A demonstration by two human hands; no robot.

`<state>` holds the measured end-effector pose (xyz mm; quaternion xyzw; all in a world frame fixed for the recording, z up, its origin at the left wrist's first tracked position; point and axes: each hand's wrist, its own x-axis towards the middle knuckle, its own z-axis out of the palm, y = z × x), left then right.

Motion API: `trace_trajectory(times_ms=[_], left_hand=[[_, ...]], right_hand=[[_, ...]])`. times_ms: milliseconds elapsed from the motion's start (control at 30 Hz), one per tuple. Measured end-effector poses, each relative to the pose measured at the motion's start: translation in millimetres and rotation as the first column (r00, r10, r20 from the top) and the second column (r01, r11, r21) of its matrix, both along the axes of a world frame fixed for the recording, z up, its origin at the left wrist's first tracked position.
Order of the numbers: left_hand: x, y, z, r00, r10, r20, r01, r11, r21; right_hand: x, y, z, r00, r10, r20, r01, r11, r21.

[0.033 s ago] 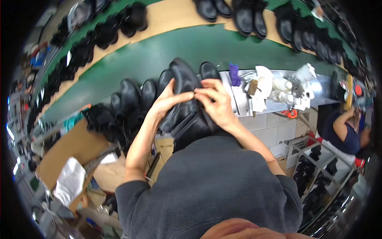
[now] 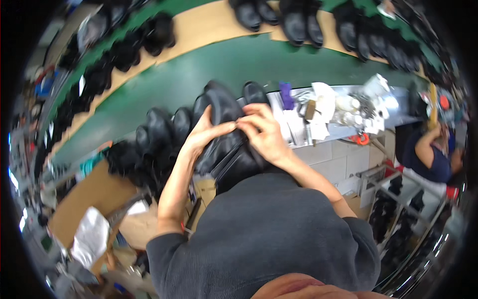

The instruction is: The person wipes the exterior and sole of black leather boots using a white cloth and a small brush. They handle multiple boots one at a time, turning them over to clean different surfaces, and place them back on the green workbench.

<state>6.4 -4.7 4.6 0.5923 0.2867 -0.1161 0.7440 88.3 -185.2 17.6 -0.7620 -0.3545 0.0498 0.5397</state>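
Observation:
A shiny black leather boot (image 2: pixel 225 103) stands toe away from me, close against my body. My left hand (image 2: pixel 205 135) wraps its left side, with the thumb stretched across the top. At the thumb's tip, my right hand (image 2: pixel 267 135) pinches with thumb and forefinger over the boot's right edge. Whatever lies between those fingertips is too small to make out. Below the hands, the dark boot shaft (image 2: pixel 239 167) leans toward my shirt. Another black shoe (image 2: pixel 255 93) sits just beyond my right hand, and more black boots (image 2: pixel 160 130) line up on the left.
A green bench (image 2: pixel 209 62) runs across, with rows of black shoes (image 2: pixel 294 25) on a cardboard strip behind it. To the right lie white paper (image 2: pixel 323 102), a purple cloth (image 2: pixel 286 95), bottles and orange-handled scissors (image 2: pixel 361 139). A co-worker (image 2: pixel 428 154) sits at far right.
The view has shifted slightly, so bench and shoes appear a little further left. Both hands stay together at the same spot on the boot.

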Motion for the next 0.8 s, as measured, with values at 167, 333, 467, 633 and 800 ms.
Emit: trace_trajectory(times_ms=[167,333,467,633,800], left_hand=[[-5.1,-6.9,21.1,0.987,0.159,0.015,-0.155,0.978,-0.137],[0.2,3.3,28.0,0.994,0.108,-0.010,-0.108,0.993,-0.045],[-17.6,27.0,17.2,0.968,0.248,0.046,-0.234,0.952,-0.195],[-30.2,52.2,35.7,0.898,0.435,0.065,-0.399,0.868,-0.297],[-9.7,62.9,33.1,0.866,0.500,0.008,-0.450,0.787,-0.423]], right_hand=[[2.3,4.6,15.7,0.999,0.026,-0.028,-0.028,0.998,-0.058],[2.0,-33.8,-22.6,0.911,-0.227,-0.344,0.198,0.973,-0.116],[-17.8,-34.1,10.4,0.945,-0.177,-0.275,0.110,0.964,-0.242],[-40.0,-41.4,13.9,0.986,-0.116,0.116,0.160,0.833,-0.529],[-46.4,-55.5,-30.5,0.985,-0.155,-0.076,0.091,0.842,-0.532]])
